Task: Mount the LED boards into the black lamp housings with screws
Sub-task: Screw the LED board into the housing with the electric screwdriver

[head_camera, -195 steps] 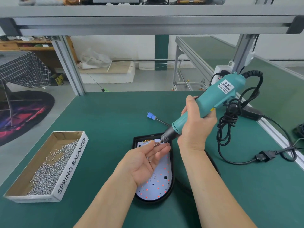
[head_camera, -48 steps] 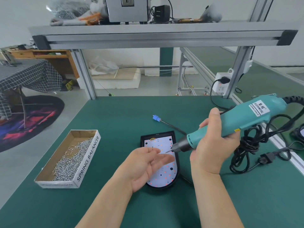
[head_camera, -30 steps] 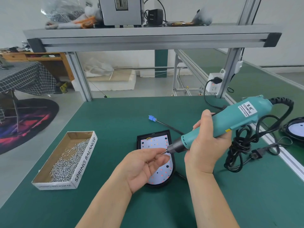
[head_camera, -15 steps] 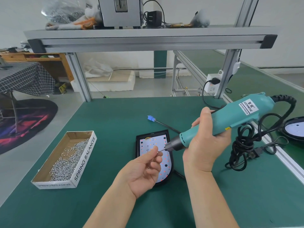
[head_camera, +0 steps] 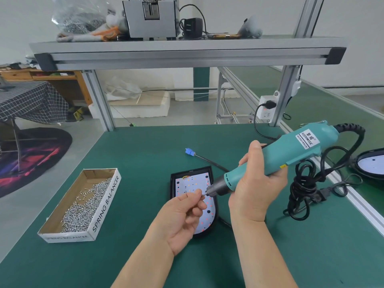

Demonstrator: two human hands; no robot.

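left grip (head_camera: 182,210): thumb and forefinger pinch a screw (head_camera: 202,195) against the bit. The screw itself is barely visible.
right grip (head_camera: 257,188): wrapped round the teal screwdriver (head_camera: 291,154), which is tilted with its nose over the board.
work: LED board (head_camera: 192,185) sits in the black housing (head_camera: 173,183) on the bench (head_camera: 145,154), directly under both grips.
risk 1: screw slips off the bit as I let go, then drops on the board or rolls across the bench.
risk 2: driver goes in slanted, so it cross-threads or the bit skates over the LEDs.
risk 3: trigger gets bumped with my fingertips at the bit, and they get pinched.
risk 4: nothing pins the housing, so torque may spin it.
spares: screw box (head_camera: 83,204), to the left.
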